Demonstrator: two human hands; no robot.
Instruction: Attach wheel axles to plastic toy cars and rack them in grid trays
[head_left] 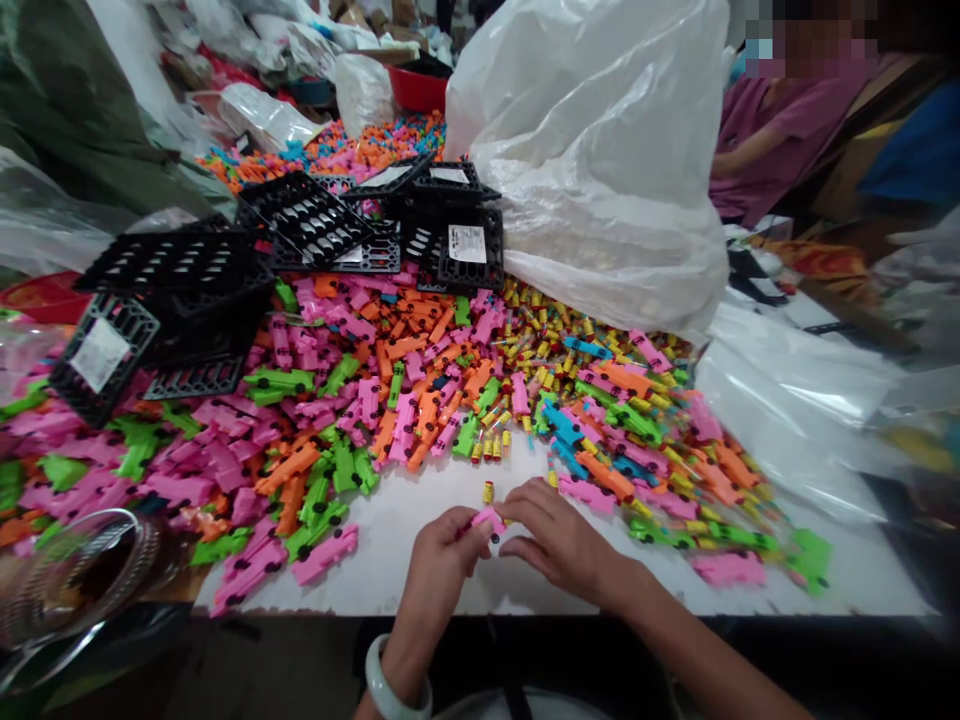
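Note:
My left hand (448,552) is closed, with thumb and fingers pinching a small pink toy car (489,521) above the front of the white tabletop. The car's black wheel faces me. My right hand (559,538) meets the car from the other side, fingers bent and fingertips on its end. Whether those fingertips also hold a smaller piece is hidden. Just beyond my hands is a little yellow-labelled tube (488,491) with a red end. Several more yellow tubes (492,446) lie together farther back.
Pink, orange and green toy cars (405,420) are heaped across the table. A mixed pile with yellow tubes (622,430) lies right. Black plastic trays (315,225) stack behind. A big translucent bag (592,150) stands back right, a clear basket (75,570) left. A person (795,130) sits beyond.

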